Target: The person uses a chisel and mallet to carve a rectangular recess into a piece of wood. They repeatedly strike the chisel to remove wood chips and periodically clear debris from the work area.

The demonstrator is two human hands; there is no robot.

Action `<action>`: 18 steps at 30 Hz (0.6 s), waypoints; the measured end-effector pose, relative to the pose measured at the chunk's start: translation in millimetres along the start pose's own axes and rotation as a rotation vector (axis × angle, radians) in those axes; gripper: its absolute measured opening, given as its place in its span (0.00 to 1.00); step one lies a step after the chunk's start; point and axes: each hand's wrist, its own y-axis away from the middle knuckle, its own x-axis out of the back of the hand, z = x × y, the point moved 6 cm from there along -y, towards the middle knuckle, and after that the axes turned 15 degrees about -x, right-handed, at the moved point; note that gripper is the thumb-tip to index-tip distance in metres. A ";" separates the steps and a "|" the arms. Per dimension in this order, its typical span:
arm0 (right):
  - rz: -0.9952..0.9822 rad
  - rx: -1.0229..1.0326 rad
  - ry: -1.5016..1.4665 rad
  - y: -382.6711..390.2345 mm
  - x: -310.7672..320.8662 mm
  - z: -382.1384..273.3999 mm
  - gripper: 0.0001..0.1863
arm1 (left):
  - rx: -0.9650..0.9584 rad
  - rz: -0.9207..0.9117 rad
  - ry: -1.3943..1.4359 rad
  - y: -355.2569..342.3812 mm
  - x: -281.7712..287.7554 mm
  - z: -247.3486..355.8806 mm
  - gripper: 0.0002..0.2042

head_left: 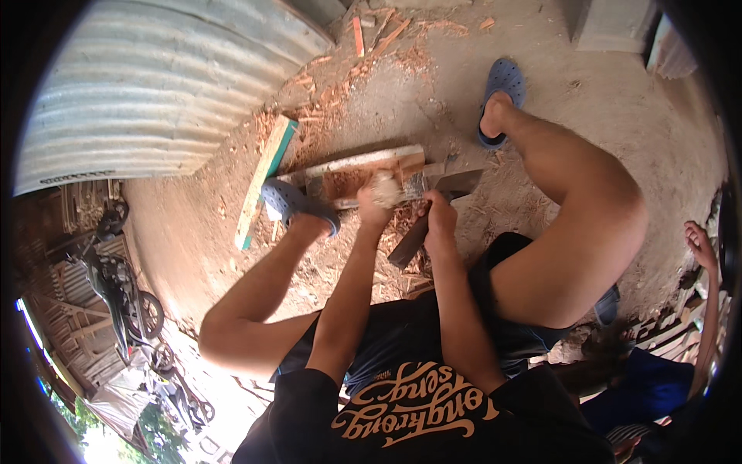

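My left hand (374,210) is closed around a pale, rounded piece (385,188), smeared by motion, so its kind is unclear. It sits just above a trough-like wooden block (363,175) with a reddish inner face, lying on the ground. My right hand (440,221) grips a broad-bladed tool by its thick dark handle (410,243). The tool's dark grey blade (461,182) points away to the right, beside the block's right end. Both hands are close together between my spread legs.
A timber offcut with a green edge (267,182) lies by my left clog (287,203). Reddish wood chips (398,58) litter the dirt floor. Corrugated metal sheeting (162,85) stands far left, motorcycles (116,282) at left. Another person's arm (705,294) shows at right.
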 end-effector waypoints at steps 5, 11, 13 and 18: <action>-0.227 -0.150 -0.133 48.2 -32.0 -22.6 0.09 | 0.296 0.303 0.601 -16.1 -16.7 20.1 0.11; -0.010 0.007 0.265 87.2 -34.3 -54.6 0.09 | 0.181 0.544 0.565 -31.1 -26.8 15.7 0.13; 0.040 0.063 0.369 92.4 -33.8 -57.9 0.09 | 0.220 0.590 0.606 -39.1 -32.7 7.6 0.13; 0.128 0.180 0.603 102.9 -45.8 -50.3 0.13 | 0.302 0.649 0.629 -50.1 -41.5 -13.7 0.11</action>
